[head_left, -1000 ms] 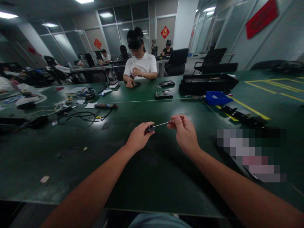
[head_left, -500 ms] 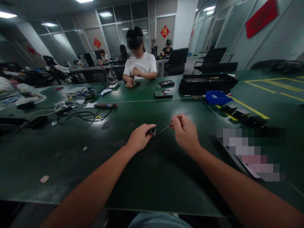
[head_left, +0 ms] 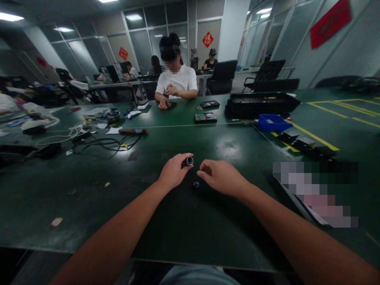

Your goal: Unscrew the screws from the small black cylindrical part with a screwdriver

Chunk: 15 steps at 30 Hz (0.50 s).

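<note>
Roughly L to R: a pale cable [head_left: 63, 136] lies looped at far L of the green surface [head_left: 184, 233], w/ black cords [head_left: 102, 145] just beside it. On the back wall, a red diamond sign [head_left: 123, 53] is too small to read. A brown rod-like tool [head_left: 132, 131] lies near the cords, long axis approx. L–R.

Mid-frame, the L hand [head_left: 173, 171] grasps a short dark tube [head_left: 187, 162], thumb below & fingers above. Tube is held just over the surface; its long axis runs approx. horiz., L to R, w/ the open, bright-rimmed end pointing R & partly toward the camera. No. or brand on it can't be made out. Below that end, a small round piece [head_left: 196, 185], dark, lies on the surface. Beyond, a co-worker in a white tee [head_left: 178, 84] bends over a dark item.

Next, a drive w/ green circuit board [head_left: 205, 117]; any label on it is too small to read. The wall sign [head_left: 208, 39] above reads 福 in gold on red. R hand [head_left: 221, 176] is curled, fingertips near the tube's mouth but apart; something brownish shows inside, can't tell if held. Far R: black case [head_left: 263, 105], blue bin [head_left: 273, 123].
</note>
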### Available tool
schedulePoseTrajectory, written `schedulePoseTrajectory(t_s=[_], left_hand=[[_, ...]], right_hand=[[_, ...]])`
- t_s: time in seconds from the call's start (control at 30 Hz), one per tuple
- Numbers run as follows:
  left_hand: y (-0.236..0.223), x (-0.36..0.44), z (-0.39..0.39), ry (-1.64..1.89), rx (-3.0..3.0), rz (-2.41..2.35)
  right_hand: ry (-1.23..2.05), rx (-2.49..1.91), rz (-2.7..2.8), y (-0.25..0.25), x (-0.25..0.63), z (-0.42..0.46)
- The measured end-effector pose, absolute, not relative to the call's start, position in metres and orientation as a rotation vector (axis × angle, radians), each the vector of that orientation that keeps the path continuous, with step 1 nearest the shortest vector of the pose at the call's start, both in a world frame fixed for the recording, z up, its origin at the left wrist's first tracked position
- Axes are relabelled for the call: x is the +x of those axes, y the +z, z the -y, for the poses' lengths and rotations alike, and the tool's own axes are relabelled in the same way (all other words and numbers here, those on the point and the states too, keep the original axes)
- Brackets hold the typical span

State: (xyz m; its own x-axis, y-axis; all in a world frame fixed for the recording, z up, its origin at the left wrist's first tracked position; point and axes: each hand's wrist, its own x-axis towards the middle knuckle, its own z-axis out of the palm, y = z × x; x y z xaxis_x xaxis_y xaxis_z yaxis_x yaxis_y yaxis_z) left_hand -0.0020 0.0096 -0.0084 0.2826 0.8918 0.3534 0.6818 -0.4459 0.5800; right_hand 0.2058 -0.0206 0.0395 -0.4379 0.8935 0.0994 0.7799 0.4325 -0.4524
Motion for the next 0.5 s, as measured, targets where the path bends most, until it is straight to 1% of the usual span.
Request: schedulePoseTrajectory(t_s=[0.1,0.23,0.37,0.5], left_hand=[[-0.010,-0.003,-0.010,0.941,2.223,-1.438],[-0.010,-0.002,-0.010,0.938,2.218,-1.429],[-0.010,-0.001,-0.010,0.938,2.220,-1.422],[-0.010,-0.001,-0.010,0.939,2.220,-1.422]], right_hand=[[0.575,-1.510,2.508,0.033,0.199,0.023],[0.640,-1.498,2.602,0.028,0.192,0.024],[0.738,-1.421,2.619,0.031,0.192,0.026],[0.737,-1.369,2.577,0.035,0.197,0.029]])
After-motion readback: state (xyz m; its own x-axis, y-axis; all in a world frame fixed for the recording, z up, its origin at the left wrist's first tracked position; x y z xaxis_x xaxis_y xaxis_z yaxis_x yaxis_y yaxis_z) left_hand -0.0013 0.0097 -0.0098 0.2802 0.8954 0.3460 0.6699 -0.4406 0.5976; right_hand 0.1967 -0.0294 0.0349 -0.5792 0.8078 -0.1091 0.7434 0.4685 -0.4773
